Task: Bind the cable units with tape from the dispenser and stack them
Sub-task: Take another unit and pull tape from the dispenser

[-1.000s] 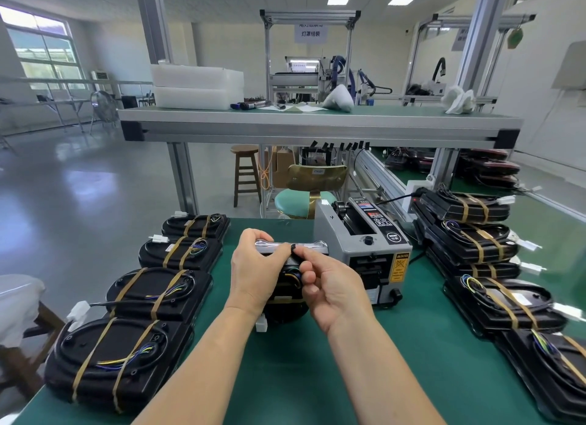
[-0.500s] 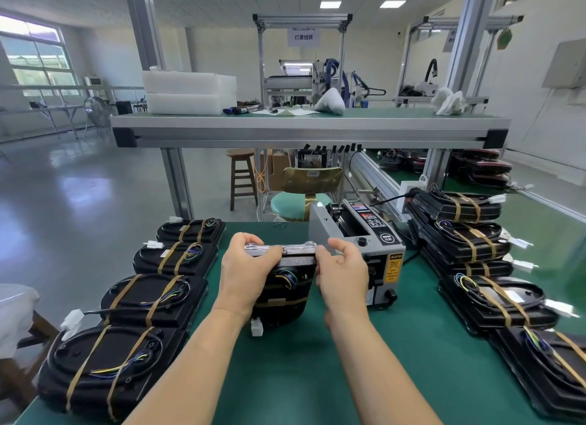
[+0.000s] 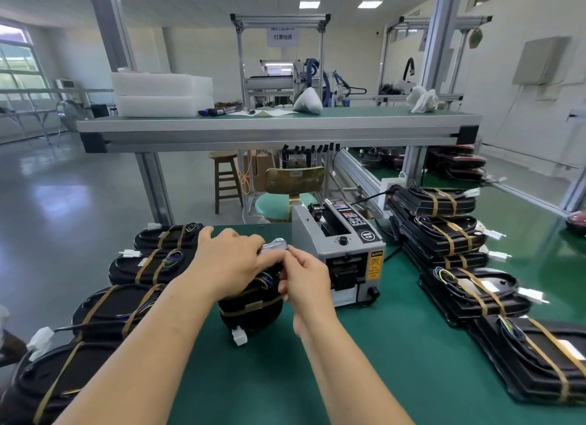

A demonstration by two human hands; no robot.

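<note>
Tape strip [image 3: 274, 245] was pinched by left hand [image 3: 228, 263] and right hand [image 3: 304, 282] atop centre-frame cable unit [image 3: 253, 312]; wrapping it down was judged next.

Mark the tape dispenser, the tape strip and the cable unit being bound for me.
tape dispenser [image 3: 343, 241]: head view, on its black top knob.
tape strip [image 3: 276, 244]: head view, on its shiny exposed stretch.
cable unit [image 3: 250, 312]: head view, on its black front face.

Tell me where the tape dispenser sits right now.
In the head view, the grey tape dispenser stands on the green table, just right of the right hand and left of the stacked bound units.
</note>
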